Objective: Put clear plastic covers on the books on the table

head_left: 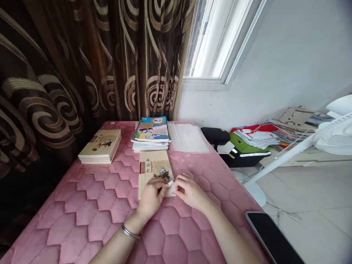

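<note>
A beige book (154, 165) with Chinese characters and a painted figure on horseback lies flat on the pink quilted table cover (170, 223). Over its lower right corner, my left hand (153, 194) pinches a small white strip (171, 183) between thumb and fingertips. Whether this strip is a page edge, paper or film, I cannot tell. Just right of it is my right hand (189, 190), its thumb and index finger closed together at the strip's other side. What those fingertips hold is too small to make out.
Similar beige books (101, 146) are stacked at left. Behind the book stands a pile topped by a blue math textbook (154, 128), beside clear plastic sheets (188, 137). A dark-screened device (272, 234) lies at the right edge; a white fan (288, 156) stands beyond.
</note>
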### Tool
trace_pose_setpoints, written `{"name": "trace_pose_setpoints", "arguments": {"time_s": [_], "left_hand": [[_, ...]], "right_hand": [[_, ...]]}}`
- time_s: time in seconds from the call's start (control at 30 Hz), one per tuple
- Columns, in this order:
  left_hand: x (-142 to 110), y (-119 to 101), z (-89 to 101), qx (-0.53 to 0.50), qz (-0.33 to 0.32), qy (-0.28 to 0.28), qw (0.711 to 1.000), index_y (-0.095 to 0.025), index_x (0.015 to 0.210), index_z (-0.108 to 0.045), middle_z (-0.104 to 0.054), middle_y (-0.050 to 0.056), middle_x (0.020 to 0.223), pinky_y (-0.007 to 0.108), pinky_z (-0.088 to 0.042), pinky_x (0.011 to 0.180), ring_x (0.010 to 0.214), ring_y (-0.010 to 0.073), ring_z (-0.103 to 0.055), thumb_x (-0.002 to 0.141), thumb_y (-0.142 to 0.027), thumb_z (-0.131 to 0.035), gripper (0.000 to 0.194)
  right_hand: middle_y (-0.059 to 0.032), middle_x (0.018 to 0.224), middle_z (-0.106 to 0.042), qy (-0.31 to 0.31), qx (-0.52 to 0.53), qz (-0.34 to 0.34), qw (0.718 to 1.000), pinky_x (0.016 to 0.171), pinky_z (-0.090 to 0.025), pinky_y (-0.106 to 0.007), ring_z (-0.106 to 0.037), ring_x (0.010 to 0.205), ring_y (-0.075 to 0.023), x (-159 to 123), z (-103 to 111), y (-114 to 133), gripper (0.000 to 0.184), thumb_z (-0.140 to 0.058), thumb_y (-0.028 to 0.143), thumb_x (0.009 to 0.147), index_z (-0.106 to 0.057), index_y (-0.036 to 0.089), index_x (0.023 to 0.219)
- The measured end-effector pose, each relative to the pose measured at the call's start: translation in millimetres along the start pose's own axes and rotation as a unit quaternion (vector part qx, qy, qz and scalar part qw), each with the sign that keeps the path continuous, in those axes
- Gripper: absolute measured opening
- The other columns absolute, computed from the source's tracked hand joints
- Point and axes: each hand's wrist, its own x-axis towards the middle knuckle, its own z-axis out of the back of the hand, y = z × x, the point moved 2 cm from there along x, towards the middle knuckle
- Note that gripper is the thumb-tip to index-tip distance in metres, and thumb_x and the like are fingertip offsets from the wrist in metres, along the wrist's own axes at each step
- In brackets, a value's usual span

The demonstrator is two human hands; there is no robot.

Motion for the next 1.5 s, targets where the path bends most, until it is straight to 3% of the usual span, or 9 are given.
{"name": "trace_pose_setpoints", "arguments": {"time_s": [0.17, 0.33, 0.57, 0.83, 1.07, 1.5], "left_hand": [[0, -1, -0.5, 0.018, -0.011, -0.002, 1.000, -0.022, 0.080, -0.072, -0.073, 0.004, 0.089, 0.031, -0.048, 0.080, 0.085, 0.0177, -0.063, 0.091, -0.025, -0.051, 0.024], [0, 0, -0.3, 0.021, -0.010, 0.001, 1.000, -0.022, 0.081, -0.072, -0.072, 0.003, 0.089, 0.032, -0.048, 0.082, 0.085, 0.0176, -0.063, 0.091, -0.025, -0.051, 0.023], [1, 1, -0.5, 0.020, 0.002, -0.004, 1.000, -0.022, 0.080, -0.073, -0.073, 0.003, 0.093, 0.032, -0.048, 0.083, 0.088, 0.0179, -0.063, 0.090, -0.024, -0.053, 0.022], [1, 1, 0.2, -0.005, 0.022, 0.011, 1.000, -0.023, 0.082, -0.074, -0.072, 0.003, 0.091, 0.032, -0.047, 0.082, 0.087, 0.0182, -0.062, 0.091, -0.028, -0.050, 0.027], [2, -1, 0.5, -0.006, 0.021, 0.008, 1.000, -0.023, 0.081, -0.074, -0.072, 0.004, 0.091, 0.033, -0.048, 0.082, 0.087, 0.0187, -0.062, 0.091, -0.027, -0.049, 0.027], [1, -4, 1.7, 0.002, 0.022, -0.001, 1.000, -0.022, 0.079, -0.073, -0.072, 0.004, 0.089, 0.033, -0.049, 0.080, 0.085, 0.0185, -0.062, 0.090, -0.025, -0.050, 0.026]], "right_hand": [[0.0016, 0.077, -0.053, 0.026, 0.030, -0.028, 0.999, 0.067, -0.043, -0.026, -0.054, 0.077, -0.0153, -4, 9, -2, 0.023, -0.064, 0.005, 0.076, -0.050, 0.021, 0.068], [0.0009, 0.083, -0.057, 0.043, 0.062, -0.046, 0.996, 0.068, -0.045, -0.025, -0.056, 0.079, -0.0148, -7, 12, -4, 0.021, -0.063, 0.004, 0.075, -0.060, 0.023, 0.082], [0.0025, 0.078, -0.058, 0.088, 0.043, -0.062, 0.993, 0.068, -0.044, -0.025, -0.057, 0.079, -0.0148, -9, 13, -6, 0.019, -0.067, 0.005, 0.074, -0.060, 0.022, 0.066], [-0.0006, 0.080, -0.060, -0.086, 0.058, -0.029, 0.994, 0.070, -0.046, -0.028, -0.058, 0.078, -0.0159, -1, 6, -1, 0.013, -0.057, 0.014, 0.086, -0.060, 0.023, 0.079], [-0.0006, 0.081, -0.062, -0.096, 0.029, -0.026, 0.995, 0.069, -0.047, -0.028, -0.060, 0.077, -0.0164, 0, -7, -5, 0.012, -0.060, 0.014, 0.085, -0.060, 0.024, 0.077], [-0.0008, 0.078, -0.059, -0.111, 0.009, -0.015, 0.994, 0.068, -0.046, -0.029, -0.057, 0.077, -0.0179, 2, -5, -3, 0.015, -0.063, 0.014, 0.083, -0.054, 0.023, 0.075]]}}
